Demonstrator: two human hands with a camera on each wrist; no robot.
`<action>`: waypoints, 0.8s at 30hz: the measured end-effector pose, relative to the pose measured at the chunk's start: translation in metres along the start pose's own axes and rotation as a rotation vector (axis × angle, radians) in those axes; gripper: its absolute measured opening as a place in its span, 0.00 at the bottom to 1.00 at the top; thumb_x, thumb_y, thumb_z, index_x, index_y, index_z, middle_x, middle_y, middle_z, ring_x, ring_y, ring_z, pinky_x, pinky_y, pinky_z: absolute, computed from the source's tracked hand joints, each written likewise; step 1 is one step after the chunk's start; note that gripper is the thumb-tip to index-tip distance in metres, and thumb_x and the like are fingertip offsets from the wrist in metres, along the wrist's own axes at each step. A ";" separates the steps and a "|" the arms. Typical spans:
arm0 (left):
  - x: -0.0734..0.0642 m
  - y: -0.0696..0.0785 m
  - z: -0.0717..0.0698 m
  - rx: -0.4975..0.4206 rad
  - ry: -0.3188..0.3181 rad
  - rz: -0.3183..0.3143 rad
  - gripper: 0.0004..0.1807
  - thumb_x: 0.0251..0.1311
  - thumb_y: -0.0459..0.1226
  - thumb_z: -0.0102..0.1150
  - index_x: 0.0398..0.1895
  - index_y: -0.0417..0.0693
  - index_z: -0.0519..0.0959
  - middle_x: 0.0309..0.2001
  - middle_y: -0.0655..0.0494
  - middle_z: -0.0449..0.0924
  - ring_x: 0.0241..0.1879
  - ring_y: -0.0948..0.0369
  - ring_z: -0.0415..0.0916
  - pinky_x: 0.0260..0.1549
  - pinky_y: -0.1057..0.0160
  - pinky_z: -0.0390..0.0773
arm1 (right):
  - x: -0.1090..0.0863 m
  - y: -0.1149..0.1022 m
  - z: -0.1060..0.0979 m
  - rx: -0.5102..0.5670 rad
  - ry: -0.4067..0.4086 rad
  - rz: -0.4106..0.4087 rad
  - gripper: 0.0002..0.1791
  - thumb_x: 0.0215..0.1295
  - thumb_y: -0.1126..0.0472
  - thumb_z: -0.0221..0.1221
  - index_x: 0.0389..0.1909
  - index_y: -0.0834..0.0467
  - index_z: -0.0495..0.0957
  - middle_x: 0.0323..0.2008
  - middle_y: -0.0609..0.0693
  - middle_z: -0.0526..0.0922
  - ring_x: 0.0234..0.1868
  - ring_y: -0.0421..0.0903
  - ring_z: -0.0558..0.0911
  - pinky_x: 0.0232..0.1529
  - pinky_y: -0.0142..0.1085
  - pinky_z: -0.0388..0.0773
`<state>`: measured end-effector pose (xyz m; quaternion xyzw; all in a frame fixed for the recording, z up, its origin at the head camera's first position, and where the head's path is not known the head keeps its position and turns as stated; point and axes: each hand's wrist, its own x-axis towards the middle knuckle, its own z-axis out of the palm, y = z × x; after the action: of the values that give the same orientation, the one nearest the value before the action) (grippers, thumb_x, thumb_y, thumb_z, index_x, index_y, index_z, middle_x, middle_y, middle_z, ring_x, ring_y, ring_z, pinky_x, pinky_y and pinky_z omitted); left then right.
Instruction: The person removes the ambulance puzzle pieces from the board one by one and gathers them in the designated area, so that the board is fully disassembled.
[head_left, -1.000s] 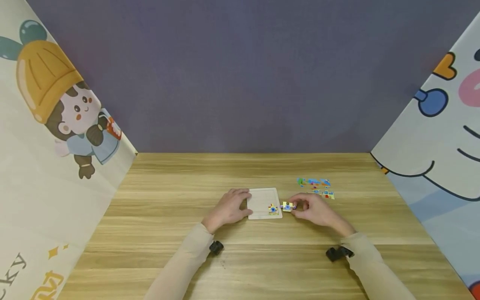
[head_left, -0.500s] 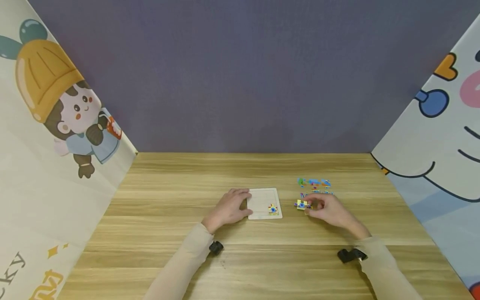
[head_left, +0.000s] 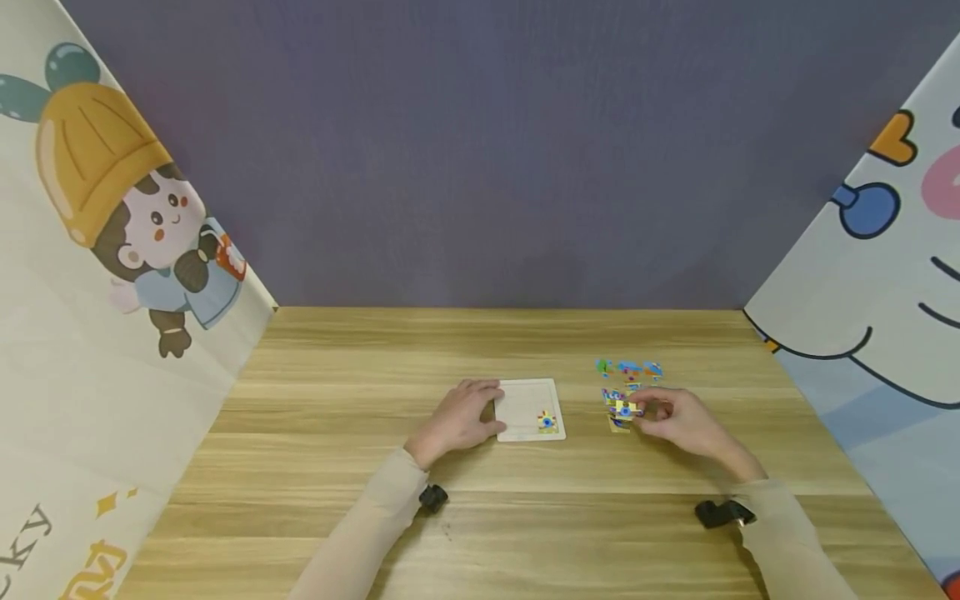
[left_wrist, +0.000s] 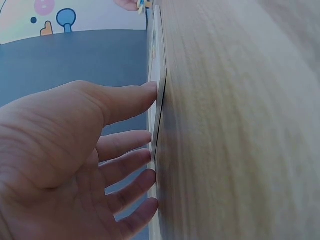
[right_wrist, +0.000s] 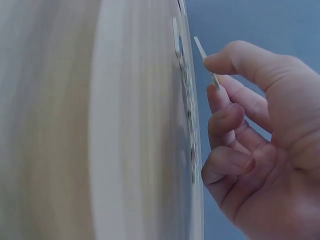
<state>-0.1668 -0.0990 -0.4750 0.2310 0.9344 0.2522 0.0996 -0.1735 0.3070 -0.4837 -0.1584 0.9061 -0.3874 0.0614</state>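
My left hand (head_left: 457, 421) rests at the left edge of a pale square puzzle board (head_left: 517, 408), thumb near one corner and fingers near the other. In the left wrist view the thumb (left_wrist: 131, 100) touches the board, its fingers nearly straight. One yellow puzzle piece with a blue centre (head_left: 547, 422) lies in the board's near right corner. My right hand (head_left: 681, 423) pinches a yellow and blue jigsaw piece (head_left: 624, 409) between thumb and fingers. The right wrist view shows this thin piece (right_wrist: 200, 47) edge-on, raised off the table. Below it lie other pieces, partly covered.
Several loose colourful puzzle pieces (head_left: 630, 367) lie right of the board, beyond the right hand. The wooden table (head_left: 390, 350) meets a dark back wall (head_left: 480, 167). Printed cartoon panels stand left and right. A black wrist camera (head_left: 723, 512) sits on the right sleeve.
My right hand has carried the held jigsaw piece rightward, from beside the board's right edge to over the loose pieces. The left hand, board and the piece in it have stayed put.
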 end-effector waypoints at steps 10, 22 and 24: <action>0.001 0.000 0.000 0.016 0.000 -0.001 0.32 0.73 0.48 0.65 0.75 0.43 0.74 0.81 0.47 0.65 0.80 0.45 0.61 0.80 0.39 0.61 | -0.012 0.014 -0.016 0.018 -0.016 0.028 0.22 0.66 0.62 0.72 0.60 0.62 0.85 0.49 0.57 0.88 0.22 0.34 0.68 0.24 0.31 0.68; -0.001 0.003 0.000 0.012 0.003 -0.006 0.32 0.73 0.48 0.65 0.74 0.43 0.74 0.81 0.47 0.66 0.80 0.45 0.61 0.80 0.39 0.61 | -0.014 0.018 -0.019 0.031 -0.063 0.057 0.20 0.66 0.61 0.72 0.57 0.63 0.86 0.41 0.51 0.86 0.28 0.34 0.71 0.26 0.29 0.69; -0.001 0.003 0.001 0.014 0.002 -0.007 0.32 0.73 0.48 0.65 0.75 0.44 0.74 0.81 0.47 0.66 0.80 0.45 0.61 0.81 0.40 0.61 | -0.014 0.018 -0.019 0.025 -0.070 0.066 0.20 0.66 0.60 0.71 0.57 0.63 0.86 0.39 0.51 0.85 0.29 0.35 0.71 0.28 0.29 0.69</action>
<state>-0.1647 -0.0972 -0.4742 0.2283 0.9371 0.2454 0.0977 -0.1687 0.3364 -0.4833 -0.1410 0.9032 -0.3908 0.1078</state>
